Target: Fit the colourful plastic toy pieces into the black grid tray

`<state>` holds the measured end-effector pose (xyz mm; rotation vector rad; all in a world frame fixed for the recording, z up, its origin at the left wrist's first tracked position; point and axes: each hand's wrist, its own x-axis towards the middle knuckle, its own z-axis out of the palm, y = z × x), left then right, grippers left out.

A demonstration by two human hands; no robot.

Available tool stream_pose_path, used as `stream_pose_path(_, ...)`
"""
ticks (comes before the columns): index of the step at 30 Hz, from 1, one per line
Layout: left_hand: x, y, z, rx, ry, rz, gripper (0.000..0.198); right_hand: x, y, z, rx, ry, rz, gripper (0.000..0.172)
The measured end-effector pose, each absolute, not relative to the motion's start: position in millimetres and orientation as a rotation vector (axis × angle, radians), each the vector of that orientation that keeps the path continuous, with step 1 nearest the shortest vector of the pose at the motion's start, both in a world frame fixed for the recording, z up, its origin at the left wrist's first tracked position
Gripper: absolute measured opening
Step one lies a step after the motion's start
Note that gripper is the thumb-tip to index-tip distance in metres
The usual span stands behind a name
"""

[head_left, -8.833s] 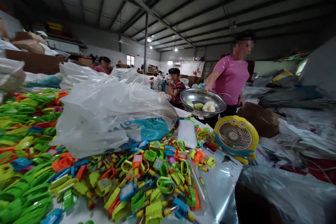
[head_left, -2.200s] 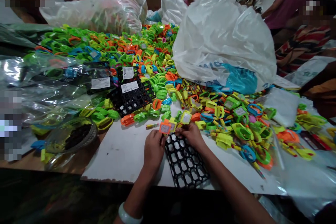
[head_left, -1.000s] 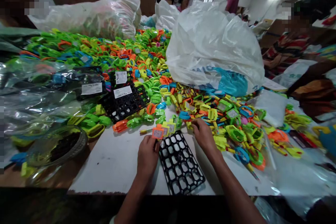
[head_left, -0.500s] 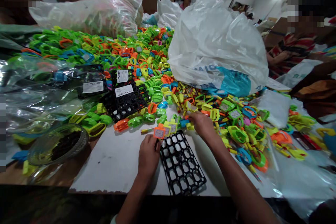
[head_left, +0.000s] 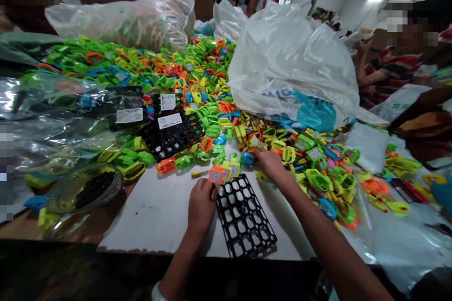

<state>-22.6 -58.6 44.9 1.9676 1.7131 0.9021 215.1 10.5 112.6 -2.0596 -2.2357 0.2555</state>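
My left hand (head_left: 202, 204) is closed at the far left corner of a black grid tray (head_left: 245, 218), its fingers around the lower part of an orange toy watch (head_left: 215, 175) with a square face. Beside it, yellow and green toy watches (head_left: 232, 168) stand in a row along the tray's far edge. My right hand (head_left: 271, 164) reaches past the far right corner, fingertips pinched on a blue toy watch (head_left: 247, 158). The rest of the tray's openings show the white board (head_left: 158, 211) beneath. My left fingertips are partly hidden.
A large pile of bright toy watches (head_left: 141, 63) spreads behind. More black trays (head_left: 174, 138) with white labels lie at left, near a glass bowl (head_left: 118, 186) of dark bits. A big white plastic bag (head_left: 293, 61) bulges behind my right hand. Co-workers sit around, one in a striped shirt (head_left: 384, 75).
The blue toy watch has turned and shifted slightly away from the tray with my right hand. My left hand stays put. The co-worker at right has raised a hand. The view has shifted slightly.
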Motion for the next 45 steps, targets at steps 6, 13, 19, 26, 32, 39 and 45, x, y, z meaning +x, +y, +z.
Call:
stream_pose_path(6,-23,-60,44,1.968,1.721,0.895,0.016,205,-20,103,-1.655,-1.661,0.814,0.021)
stream_pose_path(13,-21,-59,43,1.983,1.727,0.892,0.017,168,-31,59,-1.482,-1.327,1.039,0.025)
stream_pose_path(19,-21,-59,42,1.972,1.752,0.879,0.018,172,-32,48,-1.512,-1.428,0.894,0.020)
stream_pose_path(26,-23,-57,42,1.965,1.733,0.886,0.021,164,-34,55,-1.449,-1.651,0.712,0.023)
stream_pose_path(32,-24,-57,44,1.975,1.736,0.886,0.022,165,-36,70,-1.380,-1.686,0.815,0.024)
stream_pose_path(39,-23,-54,43,1.971,1.742,0.853,0.023,252,-56,113,-2.272,-1.395,0.002,0.022)
stream_pose_path(45,-22,-56,46,1.961,1.754,0.850,0.021,276,-49,120,-2.444,-1.628,0.034,0.017)
